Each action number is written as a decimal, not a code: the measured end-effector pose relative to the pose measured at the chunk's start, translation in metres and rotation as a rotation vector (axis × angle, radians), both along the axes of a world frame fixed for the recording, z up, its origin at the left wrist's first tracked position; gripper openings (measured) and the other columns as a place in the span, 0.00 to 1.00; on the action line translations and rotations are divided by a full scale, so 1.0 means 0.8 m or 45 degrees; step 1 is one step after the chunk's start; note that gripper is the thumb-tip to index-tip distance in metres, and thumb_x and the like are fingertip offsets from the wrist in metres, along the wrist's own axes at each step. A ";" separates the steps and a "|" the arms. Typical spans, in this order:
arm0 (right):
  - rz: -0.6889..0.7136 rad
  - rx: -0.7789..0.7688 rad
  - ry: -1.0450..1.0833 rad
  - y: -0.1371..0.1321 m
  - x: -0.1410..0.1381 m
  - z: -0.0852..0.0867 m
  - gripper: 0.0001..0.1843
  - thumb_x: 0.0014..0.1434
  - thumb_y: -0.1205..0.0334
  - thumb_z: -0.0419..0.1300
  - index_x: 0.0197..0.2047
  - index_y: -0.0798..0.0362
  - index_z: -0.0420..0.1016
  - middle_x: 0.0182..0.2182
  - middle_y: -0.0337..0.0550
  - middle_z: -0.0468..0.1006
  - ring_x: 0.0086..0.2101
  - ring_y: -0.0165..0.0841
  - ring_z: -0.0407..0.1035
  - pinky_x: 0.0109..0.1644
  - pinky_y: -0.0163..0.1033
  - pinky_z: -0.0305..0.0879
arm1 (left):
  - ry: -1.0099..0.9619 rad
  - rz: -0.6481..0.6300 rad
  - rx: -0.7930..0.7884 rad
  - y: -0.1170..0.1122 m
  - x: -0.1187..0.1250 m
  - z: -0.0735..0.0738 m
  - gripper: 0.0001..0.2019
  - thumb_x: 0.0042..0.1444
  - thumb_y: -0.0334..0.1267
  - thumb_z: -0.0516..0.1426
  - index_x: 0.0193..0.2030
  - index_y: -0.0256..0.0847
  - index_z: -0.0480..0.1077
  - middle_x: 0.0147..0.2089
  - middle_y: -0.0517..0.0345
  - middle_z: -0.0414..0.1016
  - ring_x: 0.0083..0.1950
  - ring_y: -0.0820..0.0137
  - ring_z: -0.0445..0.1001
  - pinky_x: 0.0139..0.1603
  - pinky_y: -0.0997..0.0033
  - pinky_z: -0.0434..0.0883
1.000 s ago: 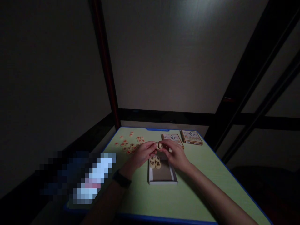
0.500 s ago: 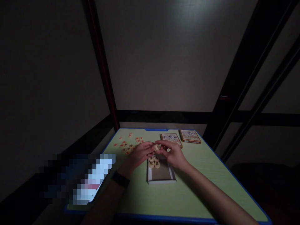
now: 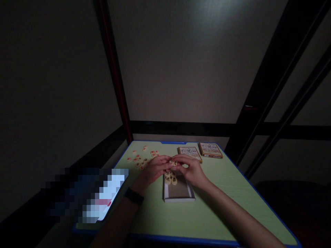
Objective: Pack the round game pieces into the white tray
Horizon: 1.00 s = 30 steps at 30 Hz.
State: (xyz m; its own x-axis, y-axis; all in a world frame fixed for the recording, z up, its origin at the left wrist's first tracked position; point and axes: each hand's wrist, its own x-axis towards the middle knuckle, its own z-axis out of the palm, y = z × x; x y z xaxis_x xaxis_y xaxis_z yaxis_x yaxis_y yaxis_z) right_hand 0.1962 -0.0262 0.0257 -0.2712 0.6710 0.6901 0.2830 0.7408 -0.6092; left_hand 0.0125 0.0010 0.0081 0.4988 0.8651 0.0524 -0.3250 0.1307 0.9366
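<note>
Between the fingertips of both hands is a round, pale xiangqi piece (image 3: 174, 163) with a dark character. My left hand (image 3: 156, 167) pinches it from the left, and my right hand (image 3: 191, 168) grips it from the right. Below them lies a shallow open box (image 3: 179, 191) with a brownish floor and white rim. Several pieces with black characters (image 3: 174, 181) lie at its left side, partly covered by my hands. Loose pieces with red and black characters (image 3: 139, 160) are scattered on the table beyond my left hand.
Two printed flat boxes, a nearer one (image 3: 190, 153) and a farther one (image 3: 210, 150), lie at the back right of the green table (image 3: 217, 217) with its blue edge. A lit, pixelated screen (image 3: 110, 193) is at the left edge. A wall (image 3: 181, 69) rises behind.
The piece between my fingers has tilted, so its face looks flatter. My hands have stayed nearly in place, and the view has shifted slightly.
</note>
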 end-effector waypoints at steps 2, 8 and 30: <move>-0.051 0.012 -0.035 -0.001 0.000 -0.001 0.08 0.58 0.63 0.67 0.42 0.50 0.82 0.38 0.46 0.84 0.39 0.38 0.77 0.46 0.43 0.73 | 0.017 -0.017 0.002 0.000 0.000 0.000 0.22 0.41 0.39 0.72 0.42 0.34 0.75 0.37 0.51 0.78 0.37 0.69 0.76 0.37 0.74 0.67; -0.068 0.097 -0.193 -0.004 0.002 0.000 0.09 0.60 0.65 0.64 0.45 0.50 0.80 0.39 0.46 0.83 0.40 0.38 0.75 0.47 0.44 0.70 | 0.039 -0.094 0.027 0.004 -0.002 -0.003 0.22 0.41 0.42 0.72 0.42 0.34 0.76 0.33 0.53 0.76 0.31 0.74 0.71 0.32 0.76 0.63; 0.149 0.157 -0.978 -0.030 -0.016 -0.015 0.12 0.50 0.74 0.63 0.38 0.52 0.77 0.37 0.45 0.76 0.40 0.38 0.65 0.43 0.39 0.63 | 0.304 0.558 0.141 0.010 0.001 0.008 0.26 0.52 0.61 0.55 0.34 0.35 0.72 0.27 0.55 0.74 0.21 0.78 0.61 0.22 0.76 0.52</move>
State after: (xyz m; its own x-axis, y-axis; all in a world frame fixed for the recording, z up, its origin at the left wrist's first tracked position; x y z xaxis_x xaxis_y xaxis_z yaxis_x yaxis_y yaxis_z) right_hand 0.1833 -0.0504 0.0139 -0.7666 0.5394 0.3483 0.5077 0.8413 -0.1855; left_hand 0.0132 0.0088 0.0146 0.0993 0.9915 0.0845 -0.1026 -0.0743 0.9919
